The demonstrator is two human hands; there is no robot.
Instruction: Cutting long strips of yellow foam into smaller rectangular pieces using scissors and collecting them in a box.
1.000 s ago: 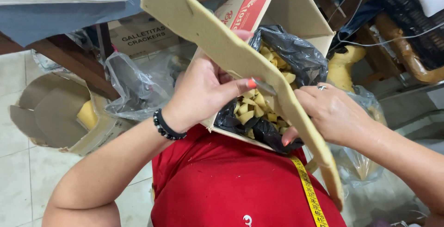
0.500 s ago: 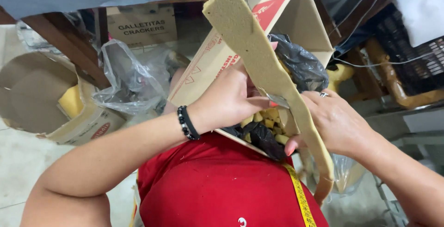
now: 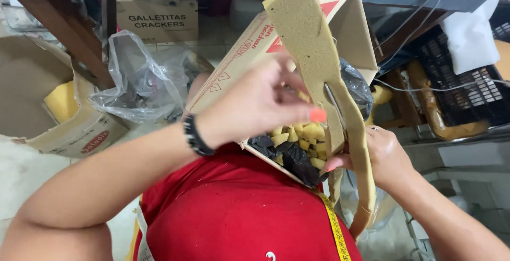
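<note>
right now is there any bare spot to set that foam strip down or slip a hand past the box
Little is free. The left hand and right hand hold the foam strip over the cardboard box, whose black bag is full of yellow foam bits. A bare patch of pale floor lies below the open carton. Between carton and box, the clear plastic bag crowds the gap.

Pale tiled floor [image 3: 21,176] carries the load. At 9 o'clock an open cardboard box [image 3: 79,128] sits on it, yellow foam block [image 3: 61,101] inside. Just beside, toward 10 o'clock, a crumpled clear plastic bag [image 3: 141,80]. Wooden table leg [image 3: 66,30] stands behind.
</note>
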